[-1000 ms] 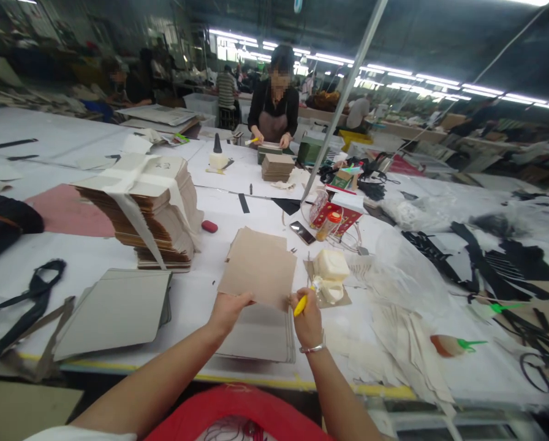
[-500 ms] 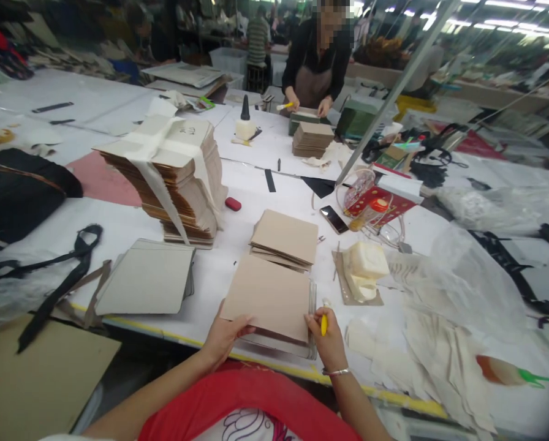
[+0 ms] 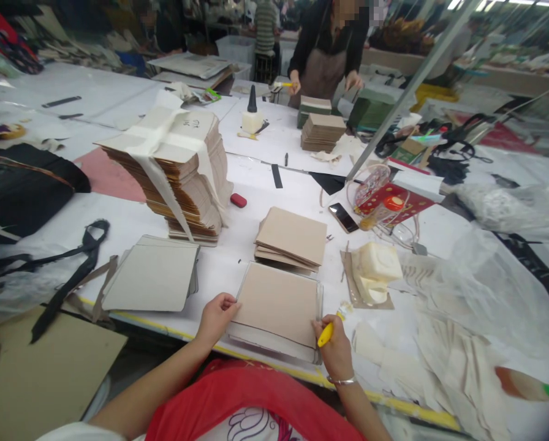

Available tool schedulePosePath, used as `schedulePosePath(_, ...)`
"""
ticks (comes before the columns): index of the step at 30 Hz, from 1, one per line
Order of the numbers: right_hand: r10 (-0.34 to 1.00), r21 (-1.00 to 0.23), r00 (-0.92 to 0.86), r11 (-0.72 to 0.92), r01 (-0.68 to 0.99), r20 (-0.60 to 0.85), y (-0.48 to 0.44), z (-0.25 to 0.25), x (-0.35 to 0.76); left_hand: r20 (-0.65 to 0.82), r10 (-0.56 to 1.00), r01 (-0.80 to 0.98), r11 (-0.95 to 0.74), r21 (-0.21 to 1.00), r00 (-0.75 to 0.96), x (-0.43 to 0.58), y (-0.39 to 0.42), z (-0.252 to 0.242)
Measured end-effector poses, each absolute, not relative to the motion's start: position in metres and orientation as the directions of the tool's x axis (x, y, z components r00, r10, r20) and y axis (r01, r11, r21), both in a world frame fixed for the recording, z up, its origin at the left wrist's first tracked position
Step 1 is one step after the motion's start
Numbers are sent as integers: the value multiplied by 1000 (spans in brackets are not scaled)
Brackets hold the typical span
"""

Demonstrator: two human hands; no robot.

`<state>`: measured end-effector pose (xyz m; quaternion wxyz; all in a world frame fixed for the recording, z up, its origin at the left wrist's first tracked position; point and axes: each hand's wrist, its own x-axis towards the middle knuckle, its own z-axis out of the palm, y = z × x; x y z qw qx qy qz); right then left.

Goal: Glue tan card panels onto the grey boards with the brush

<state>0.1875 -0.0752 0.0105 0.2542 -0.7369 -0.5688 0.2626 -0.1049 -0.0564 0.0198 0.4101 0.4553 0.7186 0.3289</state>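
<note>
My left hand (image 3: 217, 315) is closed on the left edge of a brown cardboard sheet (image 3: 279, 301) that lies flat on a low pile of grey boards (image 3: 274, 343) at the table's front edge. My right hand (image 3: 334, 348) grips a yellow-handled brush (image 3: 330, 328) and rests at the sheet's right corner. Just beyond lies a small stack of brown sheets (image 3: 293, 236). A block of pale glue (image 3: 374, 269) sits on a card to the right.
A tall strapped stack of cardboard (image 3: 182, 171) stands at the left, with grey boards (image 3: 152, 282) in front of it. A phone (image 3: 343, 217), a red box (image 3: 387, 205) and clear plastic (image 3: 462, 275) lie to the right. Across the table a person (image 3: 327, 52) handles more stacks.
The brown sheet, held raised a second ago, has come down flat onto the grey pile near the table edge. Both hands followed it down, and the view tilted lower.
</note>
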Motion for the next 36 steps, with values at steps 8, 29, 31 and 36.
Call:
schedulePosePath(8, 978, -621, 186, -203, 757, -92, -73, 15, 181, -335, 917, 410, 397, 821, -218, -115, -47, 4)
schedulePosePath(29, 956, -606, 239, -293, 739, -170, -68, 20, 183, -421, 902, 509, 408, 758, -97, -118, -42, 4)
schedulePosePath(31, 959, -588, 224, -284, 758, -174, -67, 21, 182, -419, 902, 490, 413, 767, -105, -118, -41, 3)
schedulePosePath(36, 962, -528, 199, -270, 805, -188, -64, 22, 182, -418, 902, 449, 419, 789, -106, -117, -40, -1)
